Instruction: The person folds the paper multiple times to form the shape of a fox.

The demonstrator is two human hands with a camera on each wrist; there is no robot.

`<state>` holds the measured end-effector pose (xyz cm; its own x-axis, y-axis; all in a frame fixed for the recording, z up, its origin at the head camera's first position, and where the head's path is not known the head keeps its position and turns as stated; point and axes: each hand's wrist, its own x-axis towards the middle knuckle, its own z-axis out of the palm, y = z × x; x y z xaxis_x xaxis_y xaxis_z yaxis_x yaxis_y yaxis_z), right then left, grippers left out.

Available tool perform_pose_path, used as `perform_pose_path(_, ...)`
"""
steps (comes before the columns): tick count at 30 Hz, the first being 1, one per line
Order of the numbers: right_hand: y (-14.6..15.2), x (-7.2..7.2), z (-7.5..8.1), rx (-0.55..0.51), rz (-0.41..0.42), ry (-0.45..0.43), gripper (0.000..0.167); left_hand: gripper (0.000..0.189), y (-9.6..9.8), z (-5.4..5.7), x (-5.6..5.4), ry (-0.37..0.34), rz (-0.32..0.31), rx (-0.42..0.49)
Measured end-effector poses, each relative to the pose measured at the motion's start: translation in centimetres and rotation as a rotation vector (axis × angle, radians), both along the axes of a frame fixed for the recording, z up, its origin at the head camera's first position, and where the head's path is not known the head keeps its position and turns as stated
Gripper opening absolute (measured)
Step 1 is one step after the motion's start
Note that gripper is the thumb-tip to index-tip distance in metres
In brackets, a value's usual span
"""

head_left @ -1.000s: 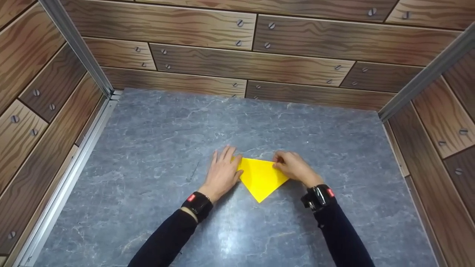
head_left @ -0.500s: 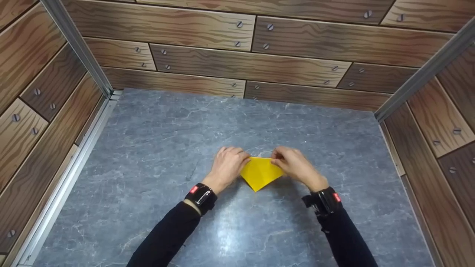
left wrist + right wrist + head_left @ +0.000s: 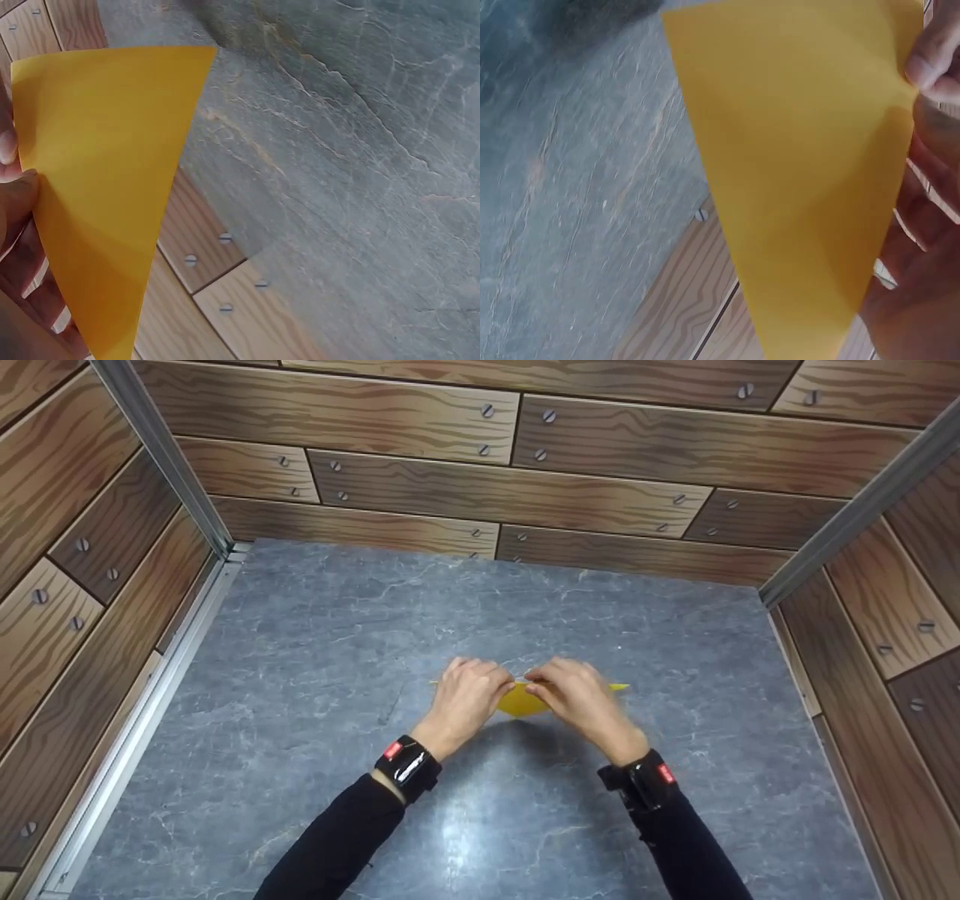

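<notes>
A yellow sheet of paper (image 3: pixel 523 703), folded into a triangle, hangs between the two hands with its point toward the person. My left hand (image 3: pixel 466 697) pinches its top edge near the middle, thumb on the near face, as the left wrist view shows on the paper (image 3: pixel 112 142). Close beside it, my right hand (image 3: pixel 581 697) pinches the same edge; in the right wrist view the thumb presses the paper (image 3: pixel 795 150) from the near side. The side corners stick out past both hands in the head view.
A grey marbled tabletop (image 3: pixel 337 622) lies beneath. Wood-plank-patterned panels (image 3: pixel 420 480) stand at the back and both sides, with metal posts (image 3: pixel 165 457) at the corners. A black band with a red tag sits on each wrist.
The paper has come up from lying flat, tilting so less of its face shows. Both hands have slid inward along its top edge, and the left hand has gone from flat to pinching.
</notes>
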<state>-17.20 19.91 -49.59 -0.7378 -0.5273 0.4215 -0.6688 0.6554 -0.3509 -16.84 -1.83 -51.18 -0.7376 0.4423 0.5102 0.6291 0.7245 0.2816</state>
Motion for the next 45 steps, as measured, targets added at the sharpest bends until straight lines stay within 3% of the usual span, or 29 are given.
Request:
perform_pose_path(5, -0.3, 0.0, -0.1, -0.037, 0.008, 0.086, 0.007, 0.010, 0.0, 0.4, 0.2, 0.011, -0.004, 0.039)
perform_pose_path(13, 0.2, 0.2, -0.5, -0.027, -0.015, 0.143, 0.007, 0.010, -0.1, 0.4, 0.4, -0.004, 0.016, 0.044)
perform_pose_path(19, 1.2, 0.6, -1.1, -0.037, -0.015, 0.127, 0.005, 0.012, -0.2, -0.1, 0.3, 0.009, 0.031, 0.019)
perform_pose_path(27, 2.8, 1.1, -1.3, -0.048, -0.104, 0.015, 0.004, 0.014, -0.6, -0.4, 0.1, -0.018, 0.042, 0.030)
perform_pose_path(40, 4.7, 0.8, -1.9, -0.081, -0.156, 0.007, 0.005, 0.013, -1.4, -0.6, -0.3, -0.044, 0.034, 0.028)
perform_pose_path(45, 5.5, 0.9, -2.3, -0.093, -0.201, 0.014, 0.007, 0.013, -2.0, -0.7, -0.6, -0.097, 0.072, 0.039)
